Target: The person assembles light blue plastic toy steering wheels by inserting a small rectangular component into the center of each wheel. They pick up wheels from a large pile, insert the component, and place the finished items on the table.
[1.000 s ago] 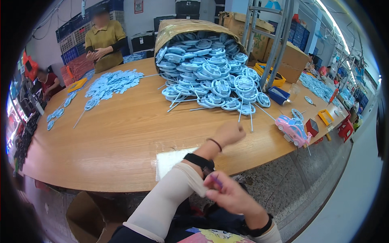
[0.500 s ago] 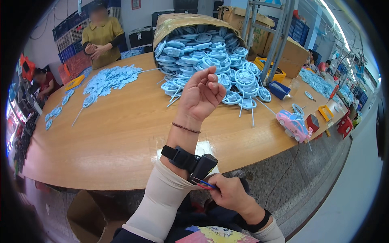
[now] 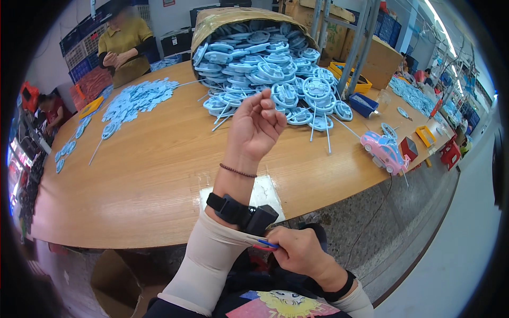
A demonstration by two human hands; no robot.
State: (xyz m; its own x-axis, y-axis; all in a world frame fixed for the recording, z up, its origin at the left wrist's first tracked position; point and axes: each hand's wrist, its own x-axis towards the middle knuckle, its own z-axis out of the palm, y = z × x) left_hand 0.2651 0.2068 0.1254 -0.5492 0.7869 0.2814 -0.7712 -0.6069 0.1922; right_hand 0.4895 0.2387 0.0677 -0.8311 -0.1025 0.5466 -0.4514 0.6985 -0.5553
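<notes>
My left hand (image 3: 252, 130) is raised over the table, palm up, its fingers loosely curled with nothing in them. A beaded bracelet (image 3: 237, 170) circles that wrist. Below it, a black strap with a small black box (image 3: 261, 219) sits on the forearm, just above the edge of a beige sleeve (image 3: 207, 259). My right hand (image 3: 302, 250) is closed beside the box, pinching a slim blue-and-red tool (image 3: 270, 244) with a thin metal tip. The tip lies against the sleeve's upper edge. Fingers hide most of the tool, so its exact kind is unclear.
Light-blue steering-wheel-shaped plastic parts (image 3: 286, 93) spill from a large sack (image 3: 212, 26) onto the wooden table (image 3: 116, 196). Flat blue pieces (image 3: 140, 100) lie left. A pink toy car (image 3: 384, 151) and blue bin (image 3: 363, 105) stand right. A person (image 3: 127, 45) stands across the table.
My left hand and forearm have shifted slightly left in the picture. The right hand stays by the sleeve edge with the tool. The table scene has moved a little upward and left.
</notes>
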